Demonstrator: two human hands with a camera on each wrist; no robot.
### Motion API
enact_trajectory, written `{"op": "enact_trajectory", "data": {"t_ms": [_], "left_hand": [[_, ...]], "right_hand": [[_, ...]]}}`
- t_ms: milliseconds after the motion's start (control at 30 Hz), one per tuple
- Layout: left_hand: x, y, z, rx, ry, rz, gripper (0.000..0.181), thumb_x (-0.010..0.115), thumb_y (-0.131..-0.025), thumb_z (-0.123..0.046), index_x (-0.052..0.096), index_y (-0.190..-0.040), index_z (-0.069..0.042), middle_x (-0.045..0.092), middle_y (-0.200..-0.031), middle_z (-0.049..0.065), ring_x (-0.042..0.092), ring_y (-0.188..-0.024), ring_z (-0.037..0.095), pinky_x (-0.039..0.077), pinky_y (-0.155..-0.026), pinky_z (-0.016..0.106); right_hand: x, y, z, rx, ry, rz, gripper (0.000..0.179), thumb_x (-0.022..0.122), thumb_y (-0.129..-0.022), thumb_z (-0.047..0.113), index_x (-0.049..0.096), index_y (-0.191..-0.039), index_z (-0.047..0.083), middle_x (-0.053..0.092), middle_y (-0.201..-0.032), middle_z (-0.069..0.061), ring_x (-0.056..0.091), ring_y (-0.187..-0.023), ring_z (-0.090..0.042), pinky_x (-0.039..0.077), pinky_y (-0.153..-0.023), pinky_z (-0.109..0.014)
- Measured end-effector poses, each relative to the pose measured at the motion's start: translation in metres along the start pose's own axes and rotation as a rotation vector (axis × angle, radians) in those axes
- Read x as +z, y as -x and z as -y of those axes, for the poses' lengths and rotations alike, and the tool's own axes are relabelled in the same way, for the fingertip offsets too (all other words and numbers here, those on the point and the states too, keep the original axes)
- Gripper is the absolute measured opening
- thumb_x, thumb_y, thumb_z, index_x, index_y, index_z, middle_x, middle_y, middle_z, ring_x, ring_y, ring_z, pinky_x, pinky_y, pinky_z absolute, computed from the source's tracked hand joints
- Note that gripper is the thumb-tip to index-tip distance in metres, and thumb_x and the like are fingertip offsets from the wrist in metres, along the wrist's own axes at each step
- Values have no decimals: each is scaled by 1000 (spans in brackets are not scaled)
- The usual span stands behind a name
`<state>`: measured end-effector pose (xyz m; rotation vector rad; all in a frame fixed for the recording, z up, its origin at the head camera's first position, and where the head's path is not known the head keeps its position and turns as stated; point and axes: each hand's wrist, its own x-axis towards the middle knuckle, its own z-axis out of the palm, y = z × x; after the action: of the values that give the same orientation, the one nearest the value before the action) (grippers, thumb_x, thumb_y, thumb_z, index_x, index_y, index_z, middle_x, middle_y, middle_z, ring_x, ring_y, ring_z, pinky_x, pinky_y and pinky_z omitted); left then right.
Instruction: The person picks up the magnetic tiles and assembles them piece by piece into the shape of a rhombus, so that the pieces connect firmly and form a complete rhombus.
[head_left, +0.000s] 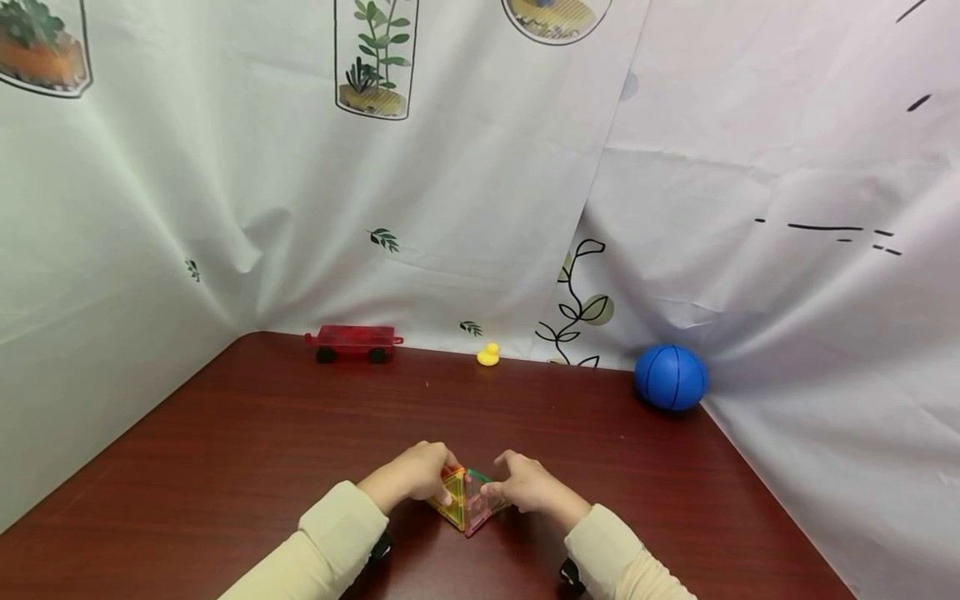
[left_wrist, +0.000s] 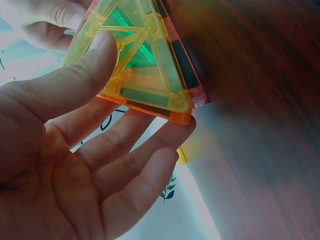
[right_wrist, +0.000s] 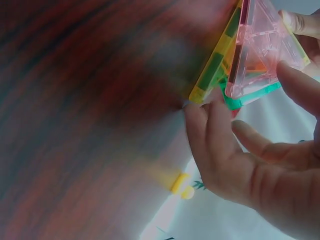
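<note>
Four translucent triangular magnetic tiles stand joined in a small pyramid-like shape near the table's front, between both hands. The yellow tile [head_left: 455, 510] and pink tile [head_left: 476, 515] face the wearer. Behind them are an orange tile [left_wrist: 181, 118] and a green tile [right_wrist: 255, 96]. My left hand [head_left: 417, 477] grips the left side, its thumb on the yellow tile and its fingers behind at the orange one. On the other side my right hand [head_left: 531, 487] holds the pink and green tiles, thumb at the pink face and curled fingers at the green tile's lower corner.
At the back of the dark red wooden table [head_left: 300, 425] stand a red toy wagon [head_left: 354, 337] with black wheels and a yellow rubber duck [head_left: 488, 355]. A blue ball [head_left: 672, 377] sits at the back right corner. White printed cloth [head_left: 480, 192] hangs around the table.
</note>
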<state>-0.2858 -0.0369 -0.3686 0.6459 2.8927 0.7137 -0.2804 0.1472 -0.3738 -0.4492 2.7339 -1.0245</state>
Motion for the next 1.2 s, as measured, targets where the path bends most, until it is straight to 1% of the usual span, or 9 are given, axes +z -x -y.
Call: {"op": "enact_trajectory", "data": {"t_ms": [33, 100, 133, 233, 367, 467, 767, 1000, 1200], "left_hand": [[0, 0, 0, -3, 2, 0, 35, 79, -59, -12, 67, -91, -7, 63, -87, 6, 56, -84, 21, 44, -73, 35], [1, 0, -1, -12, 6, 3, 35, 78, -59, -12, 67, -91, -7, 63, -88, 6, 55, -85, 22, 44, -74, 36], [1, 0, -1, -18, 6, 5, 35, 78, -59, -12, 67, -92, -7, 63, -89, 6, 55, -86, 22, 44, -74, 36], [1, 0, -1, -33, 6, 12, 35, 78, -60, -13, 66, -93, -7, 62, -90, 6, 54, -88, 23, 43, -75, 36], [0, 1, -1, -31, 3, 9, 35, 78, -60, -12, 67, -92, -7, 62, -89, 6, 54, -86, 21, 44, -73, 35], [-1, 1, 0, -18, 2, -3, 34, 79, -59, -11, 67, -91, -7, 62, -87, 5, 54, -83, 21, 44, -72, 35], [0, 1, 1, -16, 11, -13, 35, 79, -58, -10, 66, -91, -5, 62, -88, 6, 54, -87, 24, 43, -75, 36], [0, 0, 1, -15, 21, -6, 36, 79, -59, -9, 65, -92, -5, 61, -90, 7, 54, -88, 24, 43, -74, 37], [-2, 3, 3, -6, 74, 4, 39, 78, -59, -4, 64, -95, -5, 62, -87, 7, 55, -87, 24, 44, -72, 36]], "right_hand": [[0, 0, 0, 11, -19, -10, 46, 68, -75, 19, 49, -108, -5, 54, -98, -19, 54, -68, -22, 46, -53, -34], [0, 1, -1, 44, -79, -19, 48, 70, -73, 18, 47, -109, -5, 53, -95, -19, 53, -60, -21, 46, -47, -33], [0, 1, -2, 54, -104, -23, 49, 70, -72, 17, 46, -109, -5, 52, -92, -17, 52, -58, -20, 47, -47, -32], [0, 2, -6, 87, -199, -24, 50, 71, -72, 15, 44, -109, -4, 51, -79, -11, 47, -51, -15, 45, -45, -29], [-1, 2, -9, 127, -339, -9, 50, 70, -72, 12, 39, -109, -3, 46, -63, -4, 39, -47, -10, 39, -42, -23], [-3, 1, -8, 134, -399, -7, 51, 69, -72, 9, 37, -109, -3, 45, -59, -1, 37, -45, -9, 35, -40, -20], [-4, -1, -4, 113, -446, -23, 51, 67, -69, -2, 37, -110, -4, 47, -59, -1, 39, -46, -8, 34, -40, -19], [-5, 0, -7, 120, -416, -28, 51, 70, -69, 2, 40, -110, -3, 47, -65, -3, 41, -49, -11, 34, -41, -19], [-10, 1, -11, 104, -421, -36, 52, 69, -68, 3, 40, -110, -4, 51, -65, -4, 42, -49, -11, 34, -40, -19]]}}
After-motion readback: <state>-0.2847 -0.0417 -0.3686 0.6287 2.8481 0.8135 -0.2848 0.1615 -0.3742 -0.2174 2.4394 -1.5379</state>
